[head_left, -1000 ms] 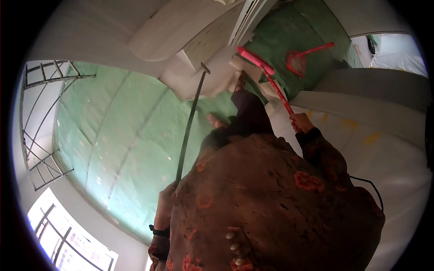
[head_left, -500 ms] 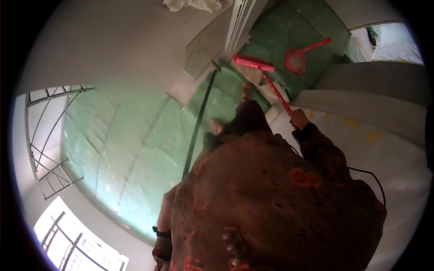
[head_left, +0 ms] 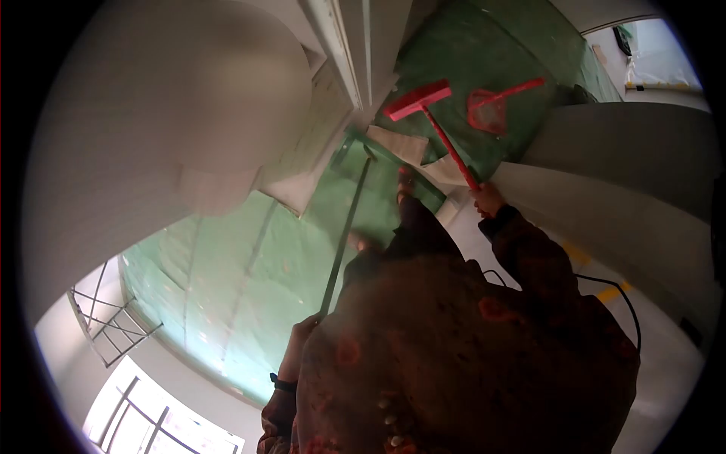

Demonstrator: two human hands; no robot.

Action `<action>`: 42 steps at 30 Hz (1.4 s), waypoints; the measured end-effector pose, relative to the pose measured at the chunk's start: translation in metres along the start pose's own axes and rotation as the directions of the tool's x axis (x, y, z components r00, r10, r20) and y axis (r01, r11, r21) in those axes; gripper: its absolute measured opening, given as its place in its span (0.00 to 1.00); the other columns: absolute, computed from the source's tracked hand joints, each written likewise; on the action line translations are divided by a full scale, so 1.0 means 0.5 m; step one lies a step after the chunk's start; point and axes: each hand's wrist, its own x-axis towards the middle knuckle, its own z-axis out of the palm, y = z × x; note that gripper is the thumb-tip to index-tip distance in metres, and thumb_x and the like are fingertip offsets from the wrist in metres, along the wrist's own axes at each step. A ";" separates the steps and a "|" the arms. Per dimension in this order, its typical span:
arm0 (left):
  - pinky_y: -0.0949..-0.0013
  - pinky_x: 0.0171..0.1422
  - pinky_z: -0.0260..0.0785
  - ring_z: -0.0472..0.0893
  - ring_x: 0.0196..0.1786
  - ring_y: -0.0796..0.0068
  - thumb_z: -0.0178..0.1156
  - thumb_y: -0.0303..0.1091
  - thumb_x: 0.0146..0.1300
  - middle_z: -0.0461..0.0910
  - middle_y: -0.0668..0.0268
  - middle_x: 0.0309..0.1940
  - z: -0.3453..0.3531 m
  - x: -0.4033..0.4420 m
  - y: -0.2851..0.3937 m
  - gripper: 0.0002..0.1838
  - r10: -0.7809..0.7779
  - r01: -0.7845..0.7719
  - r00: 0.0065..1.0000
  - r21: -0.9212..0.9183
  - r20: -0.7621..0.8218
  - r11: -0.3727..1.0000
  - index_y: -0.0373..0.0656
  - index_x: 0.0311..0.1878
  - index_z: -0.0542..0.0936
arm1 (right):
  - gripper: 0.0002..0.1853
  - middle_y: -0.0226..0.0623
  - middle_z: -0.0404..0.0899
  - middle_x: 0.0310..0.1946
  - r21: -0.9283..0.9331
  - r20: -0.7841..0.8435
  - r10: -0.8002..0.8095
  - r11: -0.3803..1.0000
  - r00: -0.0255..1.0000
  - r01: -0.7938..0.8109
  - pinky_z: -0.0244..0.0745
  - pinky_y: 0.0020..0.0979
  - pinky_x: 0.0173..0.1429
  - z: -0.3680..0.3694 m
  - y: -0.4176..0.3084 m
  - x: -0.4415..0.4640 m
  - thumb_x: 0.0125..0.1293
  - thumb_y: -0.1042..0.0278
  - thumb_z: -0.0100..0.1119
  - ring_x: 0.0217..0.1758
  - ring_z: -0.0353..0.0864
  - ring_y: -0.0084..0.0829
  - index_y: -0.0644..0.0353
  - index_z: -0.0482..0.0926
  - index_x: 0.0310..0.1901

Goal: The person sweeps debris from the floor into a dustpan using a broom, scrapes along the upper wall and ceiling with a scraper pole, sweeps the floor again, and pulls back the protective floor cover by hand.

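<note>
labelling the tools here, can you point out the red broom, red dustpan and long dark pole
Red broom (head_left: 417, 100): head camera view, on its wide head.
Red dustpan (head_left: 487, 115): head camera view, on its pan.
Long dark pole (head_left: 349, 225): head camera view, midway along its shaft.

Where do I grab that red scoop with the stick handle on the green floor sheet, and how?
I'd grip the red scoop by its straight handle, near the free end, coming from the right. The handle points that way, away from the wide pan, and looks slim enough for fingers to wrap.
</note>
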 end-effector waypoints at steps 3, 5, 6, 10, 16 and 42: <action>0.76 0.35 0.67 0.70 0.33 0.86 0.50 0.31 0.63 0.78 0.67 0.28 0.018 0.081 0.033 0.16 0.029 -0.030 0.999 0.004 0.045 1.000 0.32 0.51 0.75 | 0.12 0.31 0.65 0.13 0.055 -0.009 -0.038 0.998 0.999 0.038 0.60 0.30 0.12 -0.035 -0.019 0.051 0.61 0.61 0.51 0.11 0.66 0.25 0.62 0.70 0.36; 0.76 0.35 0.67 0.70 0.33 0.86 0.50 0.31 0.63 0.77 0.67 0.28 0.030 0.127 0.086 0.16 0.025 -0.026 0.997 0.013 0.068 1.000 0.32 0.51 0.75 | 0.13 0.39 0.71 0.16 -0.057 -0.073 -0.087 0.995 0.993 0.083 0.66 0.35 0.16 -0.055 -0.049 0.091 0.60 0.60 0.52 0.14 0.72 0.33 0.64 0.72 0.34; 0.76 0.32 0.67 0.71 0.30 0.86 0.50 0.31 0.63 0.76 0.67 0.26 0.038 0.150 0.138 0.15 0.057 -0.062 0.996 0.068 0.071 0.996 0.32 0.50 0.75 | 0.15 0.47 0.77 0.19 -0.177 -0.123 -0.150 0.976 0.981 0.127 0.72 0.40 0.21 -0.064 -0.067 0.117 0.59 0.59 0.53 0.17 0.78 0.40 0.67 0.74 0.32; 0.77 0.22 0.66 0.74 0.19 0.81 0.49 0.31 0.61 0.77 0.65 0.24 0.073 0.234 0.280 0.16 -0.085 0.081 0.995 0.074 0.049 0.994 0.34 0.50 0.74 | 0.16 0.50 0.77 0.19 -0.273 -0.251 -0.341 0.923 0.906 0.272 0.74 0.42 0.25 -0.093 -0.105 0.288 0.58 0.58 0.53 0.20 0.79 0.44 0.66 0.76 0.34; 0.74 0.16 0.66 0.75 0.14 0.76 0.48 0.32 0.62 0.77 0.63 0.23 0.112 0.374 0.292 0.16 -0.139 0.139 0.989 -0.016 0.047 0.990 0.34 0.51 0.73 | 0.11 0.47 0.78 0.17 -0.345 -0.086 -0.271 0.911 0.959 0.227 0.76 0.40 0.27 -0.134 -0.249 0.486 0.55 0.63 0.56 0.23 0.81 0.44 0.64 0.79 0.31; 0.73 0.16 0.68 0.75 0.14 0.75 0.47 0.33 0.64 0.77 0.62 0.24 0.060 0.414 0.400 0.18 -0.281 0.275 0.957 0.082 0.076 0.958 0.34 0.53 0.71 | 0.13 0.51 0.78 0.28 -0.155 0.041 0.098 0.984 0.994 -0.091 0.73 0.44 0.39 -0.191 -0.163 0.107 0.58 0.63 0.53 0.34 0.78 0.49 0.64 0.75 0.39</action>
